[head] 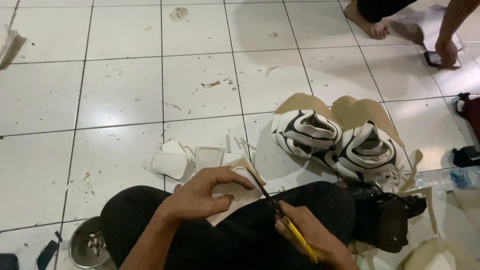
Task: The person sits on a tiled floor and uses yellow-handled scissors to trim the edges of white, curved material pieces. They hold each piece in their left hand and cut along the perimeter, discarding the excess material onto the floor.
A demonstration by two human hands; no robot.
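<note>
Head view, looking down at my lap on the tiled floor (120, 90). I take the white sheet piece (235, 192) as landmark; it lies across my dark-trousered knees.

Left hand (200, 195): fingers grasping the sheet piece, thumb under, index curled over its top edge. Tan backing shows at the piece's upper corner.

Right hand (312, 235): fingers clenched around the yellow handle of the scissors (277, 210). The dark blades run up-left and meet the right edge of the sheet piece.

Just beyond the sheet piece, on the floor: a small stack of cut white shapes (172, 161), rounded-rectangular, and thin white offcuts beside them.

Beyond and right of it: two curled bundles of white-and-black strips (335, 137) with tan backing, touching each other.

Near-left of it: a round metal bowl (87, 245) holding small pale scraps.

Far right: a clear plastic bottle (445, 179) with a blue label, lying down.

Far beyond, top right: another person's hand (446, 51) on a dark flat device, and a bare foot (367, 22).
</note>
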